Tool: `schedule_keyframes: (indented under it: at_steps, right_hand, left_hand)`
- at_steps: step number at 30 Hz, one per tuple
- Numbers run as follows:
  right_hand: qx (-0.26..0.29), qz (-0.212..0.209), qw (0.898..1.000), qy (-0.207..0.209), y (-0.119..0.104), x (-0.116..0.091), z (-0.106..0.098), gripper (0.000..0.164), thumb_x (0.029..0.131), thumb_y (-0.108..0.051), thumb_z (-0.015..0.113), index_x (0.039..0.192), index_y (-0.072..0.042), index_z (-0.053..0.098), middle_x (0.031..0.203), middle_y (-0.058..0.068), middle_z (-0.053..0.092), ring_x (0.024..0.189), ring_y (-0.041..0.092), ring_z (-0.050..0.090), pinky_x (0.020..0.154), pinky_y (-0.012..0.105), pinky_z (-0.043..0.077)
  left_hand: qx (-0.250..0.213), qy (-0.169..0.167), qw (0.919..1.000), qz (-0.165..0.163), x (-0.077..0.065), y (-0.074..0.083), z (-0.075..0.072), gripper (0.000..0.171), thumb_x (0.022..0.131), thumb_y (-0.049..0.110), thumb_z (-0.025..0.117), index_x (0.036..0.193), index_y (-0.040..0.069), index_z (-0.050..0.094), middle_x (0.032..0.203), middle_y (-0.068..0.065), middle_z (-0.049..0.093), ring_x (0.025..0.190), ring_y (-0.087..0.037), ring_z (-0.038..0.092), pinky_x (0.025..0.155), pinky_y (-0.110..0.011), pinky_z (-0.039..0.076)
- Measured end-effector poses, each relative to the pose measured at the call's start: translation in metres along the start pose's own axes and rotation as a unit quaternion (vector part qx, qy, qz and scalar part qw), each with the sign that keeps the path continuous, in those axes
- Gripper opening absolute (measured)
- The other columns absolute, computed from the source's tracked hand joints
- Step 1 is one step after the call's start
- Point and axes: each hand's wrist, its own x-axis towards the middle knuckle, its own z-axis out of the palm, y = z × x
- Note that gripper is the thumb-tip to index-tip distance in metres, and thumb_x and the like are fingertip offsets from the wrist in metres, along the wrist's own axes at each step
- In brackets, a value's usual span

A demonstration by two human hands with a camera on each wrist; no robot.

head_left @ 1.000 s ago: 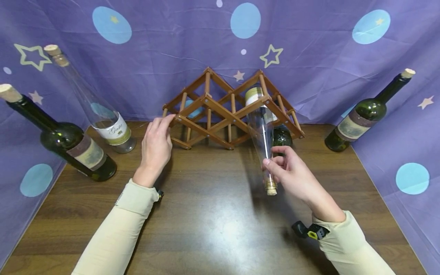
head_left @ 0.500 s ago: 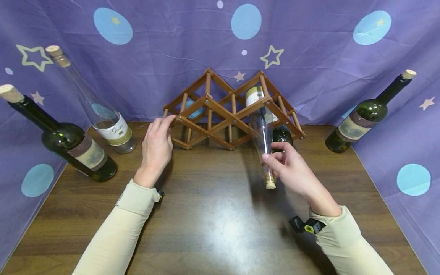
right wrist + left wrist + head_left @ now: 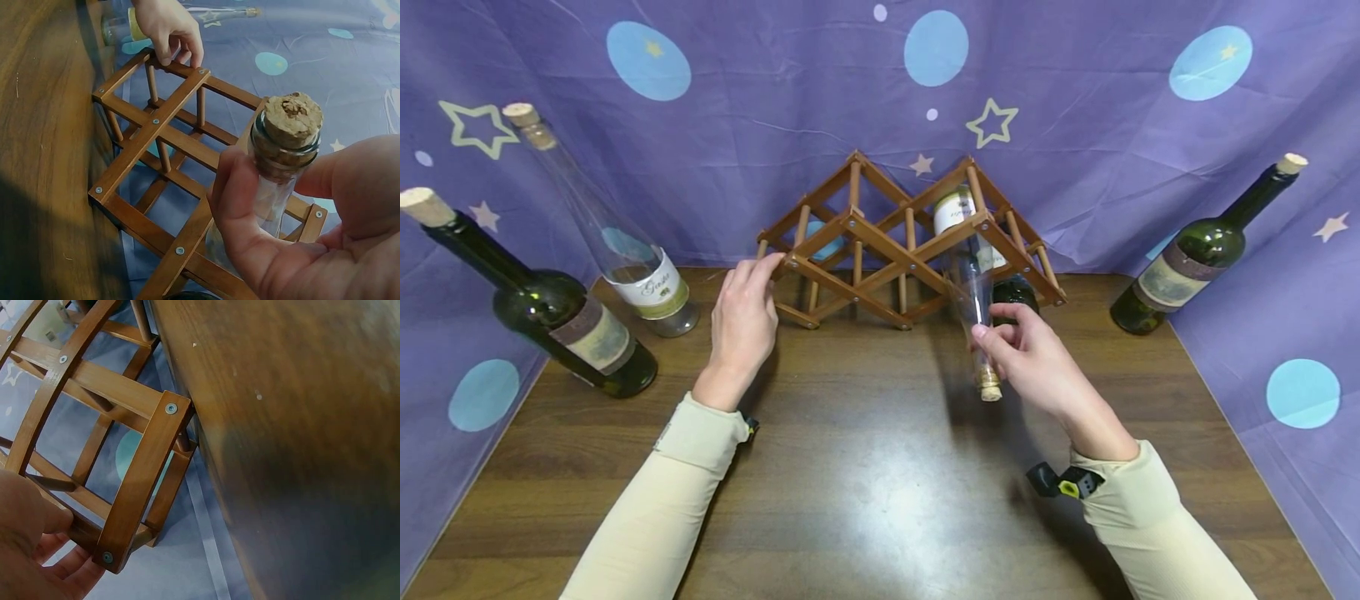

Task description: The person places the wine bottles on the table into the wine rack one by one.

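Observation:
A brown wooden folding wine rack [image 3: 912,265] stands against the back cloth. At its left end my left hand [image 3: 743,321] grips the corner, thumb and fingers round the wood in the left wrist view. My right hand [image 3: 1037,358] pinches the neck of a clear glass bottle [image 3: 976,292] between thumb and fingers. That bottle lies in the rack's right side, its labelled base to the back and its neck pointing toward me. Its cork [image 3: 292,119] shows large in the right wrist view. Beside it, a dark green bottle [image 3: 1017,292] is mostly hidden by the rack and my hand.
On the left of the wooden table [image 3: 850,467] stand a corked green wine bottle [image 3: 542,300] and a tall clear bottle [image 3: 647,287]. Another green wine bottle [image 3: 1213,237] stands at the right. Purple patterned cloth [image 3: 775,83] encloses the back and sides.
My right hand has pushed the clear bottle farther back into the rack, so its corked end sits farther from me. My left hand keeps its hold on the rack.

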Motion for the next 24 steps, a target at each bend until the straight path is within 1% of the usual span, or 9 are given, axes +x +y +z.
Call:
schedule_keyframes:
  at_steps: [6,11,18,22,24]
  right_hand:
    - [0.012,0.001,1.0,0.002,-0.0003,0.0039,0.0008,0.058,0.11,-0.024,0.061,0.152,0.007,0.036,0.106,0.02,0.072,0.071,0.012,0.057,0.063,0.027,0.051]
    - [0.009,0.001,1.0,0.006,0.0002,0.0063,0.0016,0.058,0.11,-0.024,0.06,0.153,0.007,0.036,0.104,0.016,0.072,0.07,0.012,0.056,0.061,0.025,0.049]
    - [0.011,0.001,1.0,0.008,0.0024,0.0097,0.0016,0.058,0.11,-0.024,0.06,0.152,0.007,0.036,0.105,0.019,0.072,0.07,0.012,0.056,0.061,0.024,0.049]
    - [-0.003,0.002,1.0,0.009,0.0031,0.01,0.0008,0.06,0.11,-0.027,0.062,0.153,0.006,0.037,0.1,0.014,0.072,0.068,0.012,0.056,0.059,0.025,0.048]
    - [-0.012,0.002,1.0,0.008,0.0034,0.0094,0.0002,0.062,0.109,-0.03,0.062,0.154,0.005,0.037,0.1,0.014,0.072,0.069,0.013,0.056,0.059,0.025,0.047]
  left_hand:
    - [0.0,0.0,1.0,-0.002,0.0002,-0.0004,0.0004,0.041,0.1,-0.006,0.063,0.137,0.013,0.067,0.117,-0.017,0.068,0.107,-0.041,0.062,0.085,-0.06,0.054]
    - [0.0,0.001,1.0,-0.003,-0.0003,-0.0002,0.0013,0.042,0.1,-0.007,0.063,0.137,0.013,0.067,0.117,-0.017,0.067,0.106,-0.041,0.062,0.085,-0.06,0.054]
    - [0.001,0.001,1.0,-0.002,-0.0004,0.0003,0.0004,0.042,0.099,-0.006,0.063,0.137,0.014,0.067,0.117,-0.016,0.067,0.106,-0.041,0.062,0.085,-0.06,0.054]
    - [0.002,-0.003,1.0,0.0,-0.0004,0.0009,-0.0009,0.042,0.1,-0.006,0.063,0.137,0.014,0.067,0.117,-0.017,0.067,0.107,-0.041,0.062,0.086,-0.059,0.054]
    - [0.001,-0.004,1.0,0.001,-0.0007,0.001,-0.0012,0.042,0.1,-0.006,0.063,0.137,0.013,0.067,0.117,-0.017,0.067,0.107,-0.041,0.062,0.086,-0.059,0.054]
